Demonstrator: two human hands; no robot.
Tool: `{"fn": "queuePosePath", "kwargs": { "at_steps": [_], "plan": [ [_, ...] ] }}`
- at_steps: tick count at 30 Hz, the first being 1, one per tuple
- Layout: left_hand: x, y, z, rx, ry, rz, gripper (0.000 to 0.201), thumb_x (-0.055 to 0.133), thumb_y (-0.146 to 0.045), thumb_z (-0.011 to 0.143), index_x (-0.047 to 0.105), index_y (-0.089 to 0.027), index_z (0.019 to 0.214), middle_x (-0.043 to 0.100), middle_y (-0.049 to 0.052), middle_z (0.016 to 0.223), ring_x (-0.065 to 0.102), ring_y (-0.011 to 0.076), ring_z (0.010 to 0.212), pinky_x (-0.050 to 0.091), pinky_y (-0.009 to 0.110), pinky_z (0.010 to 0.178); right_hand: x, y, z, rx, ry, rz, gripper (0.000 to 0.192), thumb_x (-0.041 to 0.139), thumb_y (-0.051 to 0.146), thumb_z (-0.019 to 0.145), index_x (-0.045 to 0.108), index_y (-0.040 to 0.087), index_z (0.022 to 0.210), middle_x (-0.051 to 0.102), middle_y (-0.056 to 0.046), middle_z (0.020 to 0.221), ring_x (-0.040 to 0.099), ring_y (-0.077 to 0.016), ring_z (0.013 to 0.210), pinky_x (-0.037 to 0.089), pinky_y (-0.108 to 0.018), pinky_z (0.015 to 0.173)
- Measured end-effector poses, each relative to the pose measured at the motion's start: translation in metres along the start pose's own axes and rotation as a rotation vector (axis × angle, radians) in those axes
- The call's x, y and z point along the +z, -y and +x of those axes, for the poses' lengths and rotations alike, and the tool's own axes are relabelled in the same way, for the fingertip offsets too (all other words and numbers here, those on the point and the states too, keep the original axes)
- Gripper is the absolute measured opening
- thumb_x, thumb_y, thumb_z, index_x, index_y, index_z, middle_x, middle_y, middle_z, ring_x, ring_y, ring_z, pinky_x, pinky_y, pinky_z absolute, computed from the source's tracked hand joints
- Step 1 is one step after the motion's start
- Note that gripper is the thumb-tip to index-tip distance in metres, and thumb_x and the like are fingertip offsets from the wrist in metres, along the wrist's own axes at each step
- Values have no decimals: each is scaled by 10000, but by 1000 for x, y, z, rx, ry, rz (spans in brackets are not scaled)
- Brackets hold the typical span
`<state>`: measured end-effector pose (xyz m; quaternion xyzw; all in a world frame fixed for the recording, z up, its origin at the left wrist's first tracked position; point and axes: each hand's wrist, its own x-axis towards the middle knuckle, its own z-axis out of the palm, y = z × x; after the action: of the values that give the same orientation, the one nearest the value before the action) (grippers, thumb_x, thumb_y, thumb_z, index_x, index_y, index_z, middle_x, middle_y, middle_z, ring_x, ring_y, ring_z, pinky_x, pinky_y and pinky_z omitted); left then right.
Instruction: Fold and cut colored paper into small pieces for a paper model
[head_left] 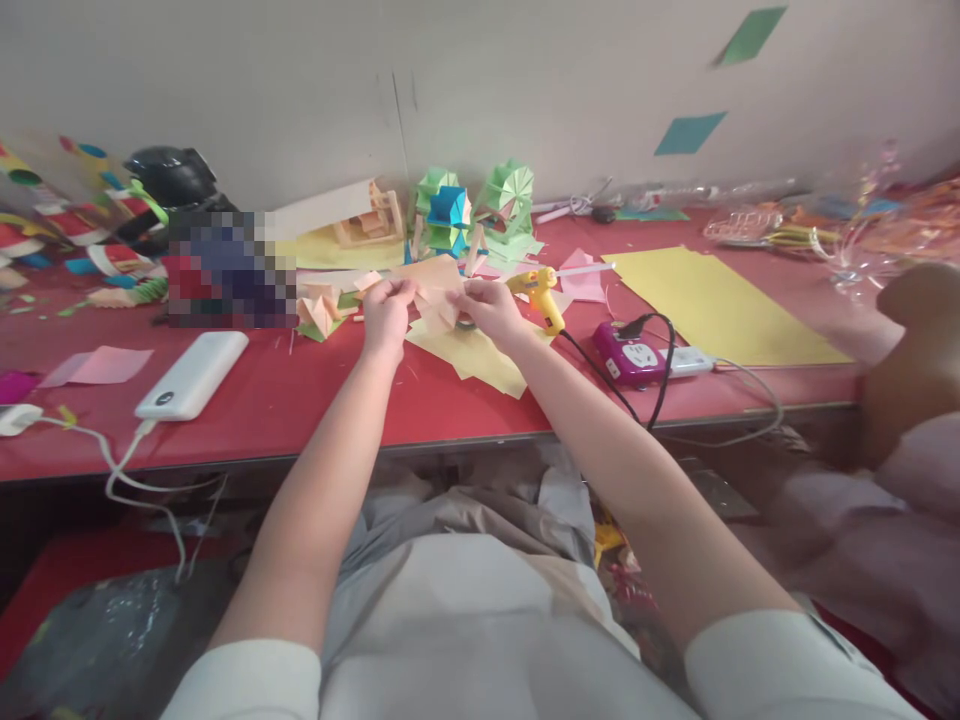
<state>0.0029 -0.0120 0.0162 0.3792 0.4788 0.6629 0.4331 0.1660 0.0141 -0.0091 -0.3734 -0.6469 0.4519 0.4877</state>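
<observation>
Both my hands hold one folded peach paper piece above the red table. My left hand pinches its left edge, and my right hand pinches its right edge. Under my hands lie yellow paper sheets. A yellow glue gun rests just right of my right hand. Folded peach and green paper shapes lie to the left of my left hand.
A white power bank with a cable lies at the left. A purple power strip and a large yellow sheet sit at the right. Green and blue paper models stand by the wall. Another person's arm shows at the right edge.
</observation>
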Motion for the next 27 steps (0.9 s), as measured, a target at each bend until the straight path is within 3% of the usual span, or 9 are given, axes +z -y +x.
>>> {"fn": "queuePosePath", "kwargs": {
  "at_steps": [5, 12, 18, 27],
  "plan": [
    [-1, 3, 3, -77, 65, -44, 133, 639, -197, 812, 533, -193, 733, 600, -8, 722, 633, 137, 670, 559, 282, 698, -1, -3, 1, 18, -56, 50, 418, 817, 550, 714, 640, 172, 694, 603, -2, 624, 546, -111, 585, 456, -251, 558],
    [-2, 7, 1, 75, 127, -14, 372, 851, -244, 588, 501, -199, 707, 615, -19, 700, 648, 152, 710, 564, 287, 702, -3, -1, 0, 23, -39, 92, 407, 831, 542, 692, 643, 181, 695, 619, -5, 641, 570, -116, 612, 491, -253, 588],
    [-4, 2, 3, 17, 108, -71, 210, 784, -233, 632, 604, -177, 723, 651, 8, 730, 659, 153, 686, 555, 278, 663, -5, 5, 0, 37, 17, 125, 480, 854, 598, 637, 612, 188, 701, 624, 3, 670, 579, -110, 627, 521, -255, 620],
    [-5, 1, 1, 52, 148, -65, 200, 740, -200, 664, 542, -197, 686, 596, -18, 683, 619, 131, 629, 562, 278, 663, -7, 3, 1, 20, 22, 142, 508, 852, 625, 631, 600, 188, 687, 602, 13, 640, 554, -100, 598, 499, -247, 590]
  ]
}}
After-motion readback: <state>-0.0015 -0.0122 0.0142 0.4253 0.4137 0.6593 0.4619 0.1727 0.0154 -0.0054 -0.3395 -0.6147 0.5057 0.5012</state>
